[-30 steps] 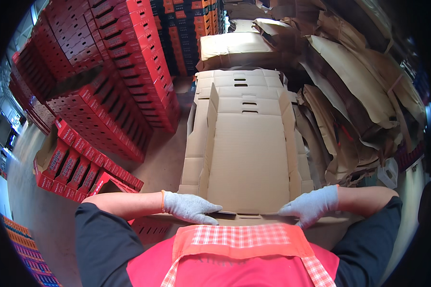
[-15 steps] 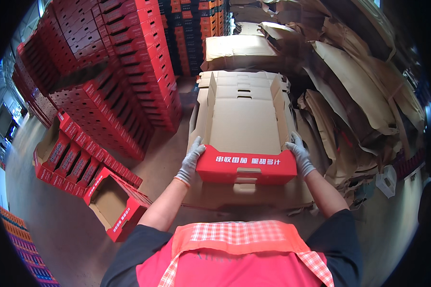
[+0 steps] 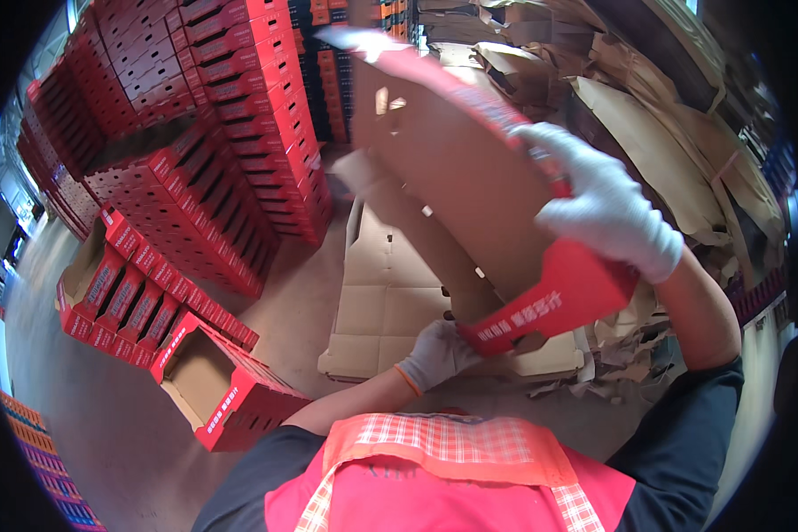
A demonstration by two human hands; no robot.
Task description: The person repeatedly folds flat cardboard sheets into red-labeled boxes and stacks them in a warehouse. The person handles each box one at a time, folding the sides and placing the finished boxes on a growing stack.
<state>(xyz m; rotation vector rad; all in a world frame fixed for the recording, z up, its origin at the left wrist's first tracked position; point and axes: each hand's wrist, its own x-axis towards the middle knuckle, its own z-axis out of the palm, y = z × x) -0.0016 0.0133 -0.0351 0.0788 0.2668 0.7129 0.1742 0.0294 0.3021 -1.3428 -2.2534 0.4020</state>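
Above the flat cardboard point(image 3: 377, 319), a red cardboard box point(image 3: 457, 168) is held tilted on its side, its brown inner face turned toward the wearer and its far end blurred. The left hand point(image 3: 439, 355), gloved in grey, is placed over the near edge of the flat cardboard; the box's low near corner is pinched by it, its fingertips being partly hidden. The right hand point(image 3: 605, 199), likewise gloved, is raised over the right side of the flat cardboard, and the box's right wall is gripped by it, with the fingers laid over the red edge and the thumb set apart from them.

To the left of the flat cardboard, near its close edge, an open red box point(image 3: 226, 403) is seen, with a slanted row of red boxes point(image 3: 133, 293) set beyond it. Tall stacks of red boxes point(image 3: 253, 106) are ranged farther back on that side. Behind the flat cardboard, black and orange boxes point(image 3: 331, 89) are stacked. To its right, brown paper bundles point(image 3: 656, 151) are heaped, and torn paper scraps point(image 3: 634, 355) are strewn near its right edge.
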